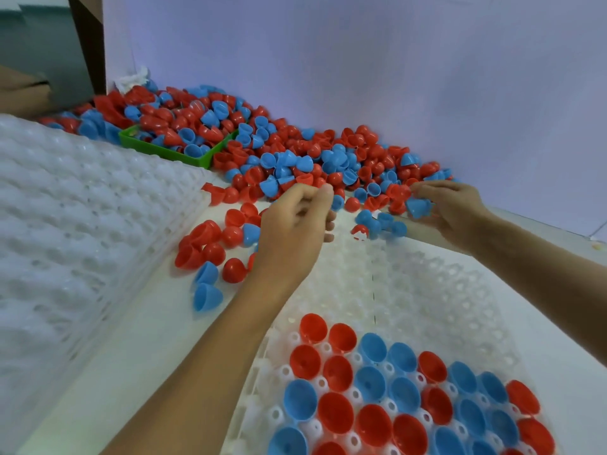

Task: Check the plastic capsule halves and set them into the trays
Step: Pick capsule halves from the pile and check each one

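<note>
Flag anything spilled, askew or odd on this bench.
The green bin is overflowing: red and blue capsule halves are heaped over its rim and spread loose along the wall. A few strays lie between the stacked trays and the working tray. Nothing looks broken.

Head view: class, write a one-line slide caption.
Both hands reach into the capsule pile; right hand holds a blue half above the part-filled tray.

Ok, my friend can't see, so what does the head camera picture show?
Two hands reach into a big pile of red and blue capsule halves: the right hand holds a blue half, and the left hand has curled fingers. Nearer, a white tray holds cup-up halves.
</note>
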